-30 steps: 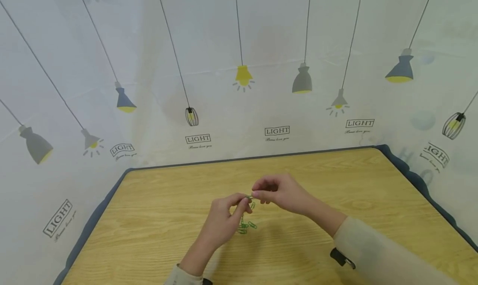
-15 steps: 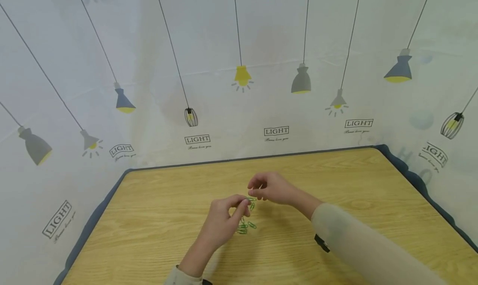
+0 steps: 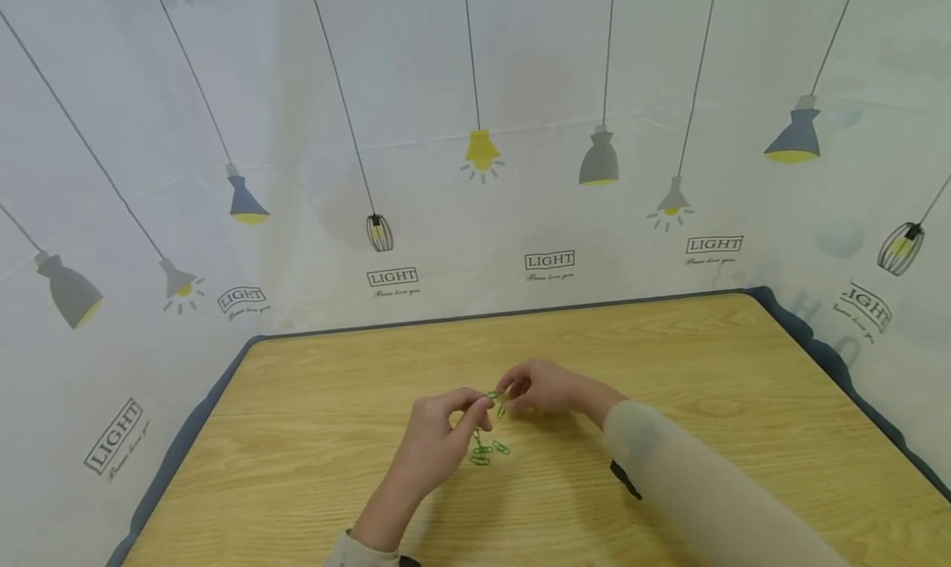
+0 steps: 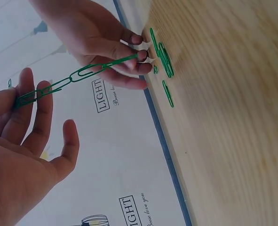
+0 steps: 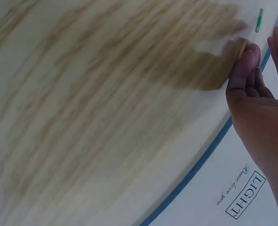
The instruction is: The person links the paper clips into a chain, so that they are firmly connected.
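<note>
My left hand (image 3: 434, 441) pinches one end of a chain of linked green paper clips (image 4: 115, 61) between thumb and fingers, above the table. The chain's free end hangs toward my right hand (image 3: 548, 385), whose fingers are loosely bent and hold nothing I can see. In the left wrist view, the chain overlaps the right fingers (image 4: 115, 77); whether they touch it cannot be told. Several loose green paper clips (image 4: 166, 60) lie on the table beneath, with a separate paper clip (image 4: 168, 93) beside them. One green clip (image 5: 259, 20) shows past the right fingertips.
Beneath both hands is a wood-grain table (image 3: 334, 468) with a dark blue edge (image 3: 416, 323). A white curtain-like sheet (image 3: 446, 212) printed with lamps and lettering surrounds its back and sides. Dark wrist straps (image 3: 626, 479) show at the sleeves.
My right hand has let go of the chain, moved slightly left and lowered toward the table. My left hand has stayed nearly still, still pinching the chain.
</note>
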The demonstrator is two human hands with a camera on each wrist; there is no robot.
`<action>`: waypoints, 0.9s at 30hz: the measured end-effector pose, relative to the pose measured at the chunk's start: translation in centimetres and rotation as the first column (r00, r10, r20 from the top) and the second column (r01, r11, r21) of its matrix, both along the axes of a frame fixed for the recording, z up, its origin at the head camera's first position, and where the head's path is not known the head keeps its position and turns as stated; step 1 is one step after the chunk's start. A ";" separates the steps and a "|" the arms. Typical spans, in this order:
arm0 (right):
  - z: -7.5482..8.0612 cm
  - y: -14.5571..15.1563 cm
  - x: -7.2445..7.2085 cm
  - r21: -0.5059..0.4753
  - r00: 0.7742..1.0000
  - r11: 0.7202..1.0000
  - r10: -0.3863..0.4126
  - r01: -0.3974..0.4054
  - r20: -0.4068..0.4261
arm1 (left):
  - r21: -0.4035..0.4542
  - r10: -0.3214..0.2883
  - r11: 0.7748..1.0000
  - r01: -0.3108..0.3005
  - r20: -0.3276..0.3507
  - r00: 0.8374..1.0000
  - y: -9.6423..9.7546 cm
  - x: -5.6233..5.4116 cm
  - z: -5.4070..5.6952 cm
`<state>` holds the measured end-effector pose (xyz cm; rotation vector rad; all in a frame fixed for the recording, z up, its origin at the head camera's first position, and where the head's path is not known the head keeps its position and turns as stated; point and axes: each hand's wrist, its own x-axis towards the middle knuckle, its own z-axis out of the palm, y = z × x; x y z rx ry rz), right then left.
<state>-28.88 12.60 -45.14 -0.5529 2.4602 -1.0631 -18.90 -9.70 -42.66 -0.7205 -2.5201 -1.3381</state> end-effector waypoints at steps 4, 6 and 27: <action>-0.6 0.2 -0.1 0.044 1.000 0.999 0.015 -0.014 -0.023 | -0.009 0.008 1.000 -0.008 0.011 1.000 -0.1 0.1 0.1; -0.9 0.1 -0.2 0.051 0.999 0.999 0.016 -0.014 -0.037 | -0.009 0.014 1.000 -0.014 0.013 1.000 -0.1 0.1 0.1; -1.5 -1.3 -0.3 0.116 0.997 0.993 0.005 0.004 -0.072 | 0.052 0.044 0.998 -0.043 -0.021 0.999 0.1 0.0 0.7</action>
